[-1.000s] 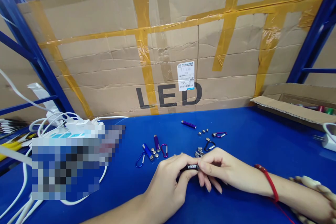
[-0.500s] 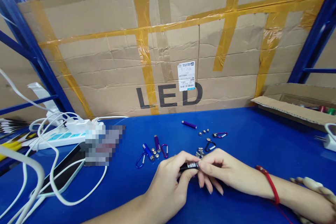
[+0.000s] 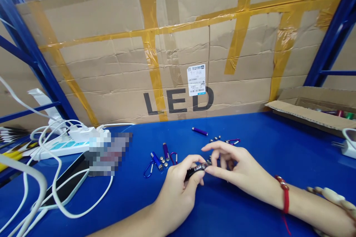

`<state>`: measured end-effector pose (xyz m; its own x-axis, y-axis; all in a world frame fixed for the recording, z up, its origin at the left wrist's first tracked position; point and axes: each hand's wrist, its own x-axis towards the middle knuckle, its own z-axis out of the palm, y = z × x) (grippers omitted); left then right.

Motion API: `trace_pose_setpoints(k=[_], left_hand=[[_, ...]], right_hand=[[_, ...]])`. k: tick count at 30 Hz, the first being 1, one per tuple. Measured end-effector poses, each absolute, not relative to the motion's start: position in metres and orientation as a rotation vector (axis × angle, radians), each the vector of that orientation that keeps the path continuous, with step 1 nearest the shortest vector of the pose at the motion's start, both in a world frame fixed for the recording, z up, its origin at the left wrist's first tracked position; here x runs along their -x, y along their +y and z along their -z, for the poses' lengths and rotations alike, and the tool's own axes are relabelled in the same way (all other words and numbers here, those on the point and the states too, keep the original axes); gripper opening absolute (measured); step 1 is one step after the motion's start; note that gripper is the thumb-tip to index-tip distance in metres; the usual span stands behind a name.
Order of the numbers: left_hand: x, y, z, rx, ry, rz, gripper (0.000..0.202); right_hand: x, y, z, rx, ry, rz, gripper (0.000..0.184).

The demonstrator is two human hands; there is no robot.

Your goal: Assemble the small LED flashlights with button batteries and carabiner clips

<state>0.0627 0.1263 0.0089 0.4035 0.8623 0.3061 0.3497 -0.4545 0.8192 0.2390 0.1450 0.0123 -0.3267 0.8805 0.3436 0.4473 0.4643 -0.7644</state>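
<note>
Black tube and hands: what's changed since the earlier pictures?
The right hand has lifted its index finger off the end of the black tube, opening its pinch; thumb contact is unclear. The tube's right end tilts up more. The left hand still holds the tube; the blue tube stays put.

Cardboard panel (image 3: 125, 81): bears "LED" (image 3: 177, 100) in large black capitals
White sticker (image 3: 196, 78): carries barcode (image 3: 198, 90), fine print illegible
Black tube (image 3: 191, 172): small print unreadable

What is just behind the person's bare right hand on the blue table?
Behind the right hand: small round silver pieces and a purple metal carabiner, partly covered. Whatever it fully covers cannot be seen.
</note>
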Motion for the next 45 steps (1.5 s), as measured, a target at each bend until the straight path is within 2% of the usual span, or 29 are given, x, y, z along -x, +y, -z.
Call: trace_pose_setpoints(k=[6, 16, 34, 45], left_hand=[[-0.0608, 0.1273, -0.0073, -2.007, 1.017, -0.971, 0.014], [-0.06, 0.1283, -0.008, -2.001, 0.976, -0.93, 0.016], [-0.0593, 0.1294, -0.0074, -2.032, 0.994, -0.923, 0.018], [-0.06, 0.1292, -0.0085, -2.047, 1.017, -0.888, 0.017]], right_hand=[[-0.2433, 0.1447, -0.0088, 0.868, -2.016, -0.391, 0.023], [-0.2452, 0.1474, -0.006, 0.833, -2.002, -0.337, 0.022], [-0.2413, 0.1464, -0.0092, 0.891, -1.885, -0.582, 0.023], [-0.2392, 0.15, -0.0079, 0.964, -1.726, -0.988, 0.028]])
